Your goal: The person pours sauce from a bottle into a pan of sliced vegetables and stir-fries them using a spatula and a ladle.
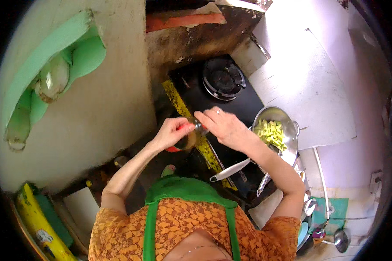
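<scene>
My left hand (pixel 173 132) grips a small container with red parts and a metallic-looking neck (pixel 198 124), over the yellow front strip of a black gas stove (pixel 196 98). The fingers of my right hand (pixel 217 125) bend down at the container's right side; whether they hold it is hidden. Below my left hand is a round object with a red rim (pixel 173 149), partly covered. On the stove's near right part, a steel pan (pixel 289 130) with a long handle holds chopped pale green pieces (pixel 272 133), and a utensil handle (pixel 263 184) sticks out of it.
A black burner with its pan support (pixel 224 79) stands at the stove's far end. A grey-white sheet (pixel 313 98) lies to the right. At the lower right are dishes and a steel ladle (pixel 341 240). A green wall shelf (pixel 45 49) holds glass vessels at the upper left.
</scene>
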`<action>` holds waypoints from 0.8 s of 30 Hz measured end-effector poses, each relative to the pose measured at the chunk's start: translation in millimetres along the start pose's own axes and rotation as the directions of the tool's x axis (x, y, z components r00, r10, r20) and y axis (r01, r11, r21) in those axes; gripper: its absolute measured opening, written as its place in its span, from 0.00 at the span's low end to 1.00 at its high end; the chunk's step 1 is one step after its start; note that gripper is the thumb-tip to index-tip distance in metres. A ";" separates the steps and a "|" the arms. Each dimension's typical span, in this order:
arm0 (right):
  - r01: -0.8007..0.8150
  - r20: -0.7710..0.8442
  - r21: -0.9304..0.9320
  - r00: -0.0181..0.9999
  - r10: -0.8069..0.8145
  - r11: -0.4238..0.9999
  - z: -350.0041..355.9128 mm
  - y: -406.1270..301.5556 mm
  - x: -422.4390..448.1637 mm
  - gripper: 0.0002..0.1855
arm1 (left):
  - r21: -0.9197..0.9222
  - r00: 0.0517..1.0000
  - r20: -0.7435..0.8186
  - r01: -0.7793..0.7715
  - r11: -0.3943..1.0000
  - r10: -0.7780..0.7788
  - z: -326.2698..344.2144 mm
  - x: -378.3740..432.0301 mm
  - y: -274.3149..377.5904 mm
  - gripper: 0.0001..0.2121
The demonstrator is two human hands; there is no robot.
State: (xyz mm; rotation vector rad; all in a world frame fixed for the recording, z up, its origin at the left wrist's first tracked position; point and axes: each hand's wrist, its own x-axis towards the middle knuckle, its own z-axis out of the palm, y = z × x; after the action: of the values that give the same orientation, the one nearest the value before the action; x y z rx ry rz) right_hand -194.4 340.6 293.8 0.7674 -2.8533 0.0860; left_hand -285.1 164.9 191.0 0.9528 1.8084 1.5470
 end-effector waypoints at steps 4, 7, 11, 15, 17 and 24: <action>-0.136 -0.101 -0.008 0.986 0.134 0.991 -0.5 35.0 36.6 0.27 | -0.102 0.994 -0.099 -0.047 0.994 0.037 -21.7 47.4 1.7 0.13; -0.123 -0.181 0.040 0.975 0.128 0.992 -11.0 63.0 56.5 0.25 | -0.218 0.989 -0.136 -0.088 0.972 0.059 -39.4 83.5 4.6 0.14; -0.306 -0.002 -0.066 0.952 0.306 0.950 -11.6 104.7 89.7 0.19 | -0.221 0.972 -0.216 -0.135 0.966 0.087 -44.5 131.1 4.9 0.14; -0.372 -0.038 -0.124 0.928 0.371 0.920 13.9 144.2 126.5 0.10 | -0.352 0.937 -0.347 -0.157 0.923 0.027 -47.5 166.5 -12.0 0.14; -0.517 0.012 -0.136 0.852 0.524 0.845 10.9 143.9 146.4 0.14 | -0.354 0.922 -0.383 -0.194 0.915 0.048 -47.7 180.9 -24.5 0.13; -0.489 -0.018 -0.270 0.864 0.503 0.830 6.3 141.7 158.0 0.17 | -0.151 0.876 -0.454 -0.252 0.956 0.159 -52.0 201.4 -43.8 0.13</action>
State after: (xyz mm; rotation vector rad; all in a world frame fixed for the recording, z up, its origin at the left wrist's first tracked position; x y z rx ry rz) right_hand -400.8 384.8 317.0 -0.0413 -2.9505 -0.2489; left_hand -450.8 294.9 162.0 0.7579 1.8279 2.1820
